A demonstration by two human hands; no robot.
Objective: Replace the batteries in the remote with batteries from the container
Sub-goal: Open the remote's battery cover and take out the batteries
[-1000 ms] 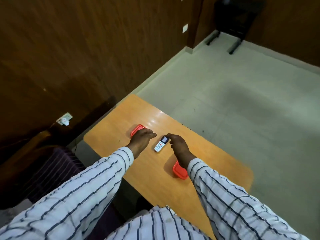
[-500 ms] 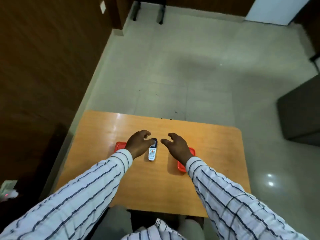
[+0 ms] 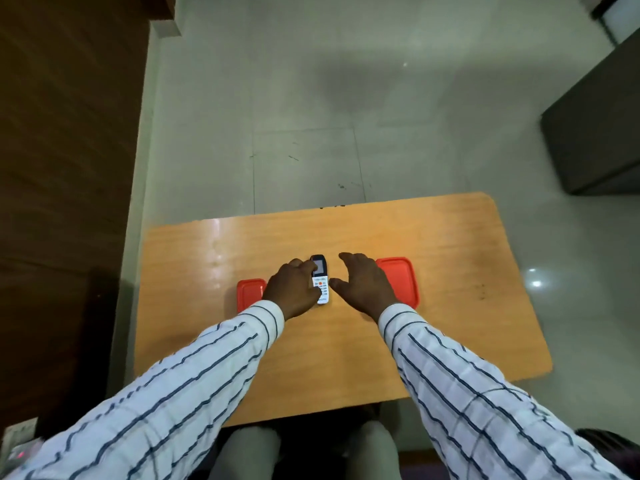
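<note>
A small white remote (image 3: 320,277) with a dark screen and an orange button lies face up in the middle of the wooden table (image 3: 433,237). My left hand (image 3: 293,288) rests against the remote's left side, fingers curled onto its edge. To the remote's right, my right hand (image 3: 363,285) hovers with fingers spread and holds nothing. A red lidded container (image 3: 249,293) sits left of my left hand, partly hidden by it. A second, larger red container (image 3: 401,279) sits behind my right hand.
Grey tiled floor (image 3: 311,116) lies beyond the table's far edge. A dark wooden wall (image 3: 69,150) runs along the left. A dark cabinet (image 3: 595,126) stands at the right. My knees (image 3: 249,452) show under the table's near edge.
The camera view swung so the table now sits square in front of me. My left hand closed in onto the remote's left side. My right hand stayed open beside it.
</note>
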